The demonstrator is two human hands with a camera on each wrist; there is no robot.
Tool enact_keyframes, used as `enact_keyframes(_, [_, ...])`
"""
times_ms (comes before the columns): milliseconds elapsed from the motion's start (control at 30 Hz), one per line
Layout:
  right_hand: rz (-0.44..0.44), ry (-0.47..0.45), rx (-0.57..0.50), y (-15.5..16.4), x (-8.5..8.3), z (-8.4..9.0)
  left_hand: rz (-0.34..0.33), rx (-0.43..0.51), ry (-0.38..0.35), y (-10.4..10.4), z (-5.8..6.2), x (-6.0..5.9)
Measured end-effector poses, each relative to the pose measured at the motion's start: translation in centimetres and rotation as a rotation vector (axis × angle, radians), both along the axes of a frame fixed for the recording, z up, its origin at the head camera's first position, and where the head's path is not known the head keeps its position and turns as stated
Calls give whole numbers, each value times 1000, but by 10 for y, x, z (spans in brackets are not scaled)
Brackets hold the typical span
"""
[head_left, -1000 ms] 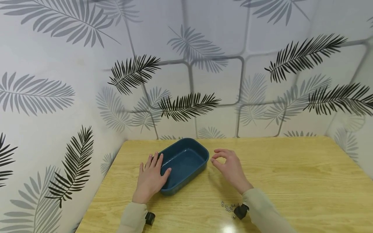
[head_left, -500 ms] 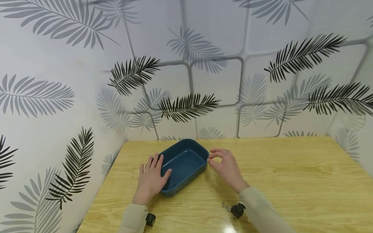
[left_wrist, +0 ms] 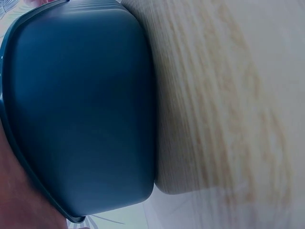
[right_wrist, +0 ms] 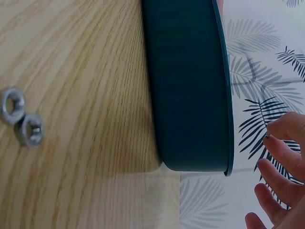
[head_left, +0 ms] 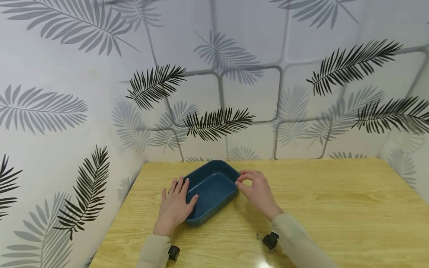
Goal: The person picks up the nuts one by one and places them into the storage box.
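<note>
head view: left hand (head_left: 174, 206) rests flat on tray (head_left: 214, 182); right hand (head_left: 256, 190) pinches something too small to tell.

The blue tub (head_left: 212, 190) by my fingers looks like smooth, slightly glossy plastic; the table (head_left: 335, 208) is varnished wood grain; two nuts (right_wrist: 21, 121) are dull metal.
</note>
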State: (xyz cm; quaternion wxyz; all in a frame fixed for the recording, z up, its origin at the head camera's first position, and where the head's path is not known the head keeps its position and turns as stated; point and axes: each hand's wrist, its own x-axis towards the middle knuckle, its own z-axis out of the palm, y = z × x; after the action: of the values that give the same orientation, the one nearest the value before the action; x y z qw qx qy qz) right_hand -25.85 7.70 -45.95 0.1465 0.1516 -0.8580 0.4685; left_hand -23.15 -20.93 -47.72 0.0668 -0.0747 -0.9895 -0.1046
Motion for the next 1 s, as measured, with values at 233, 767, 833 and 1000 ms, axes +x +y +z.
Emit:
enact_keyframes(233, [13, -12, 39, -8, -2, 3, 1, 13, -6, 1, 3, 2])
enact_keyframes(767, [10, 16, 72, -21, -12, 2, 2, 14, 2, 2, 3, 1])
enact_keyframes(833, [11, 5, 77, -23, -12, 3, 2, 11, 2, 2, 4, 1])
enact_keyframes(1000, [17, 2, 102, -28, -13, 5, 0, 8, 1, 0, 2, 1])
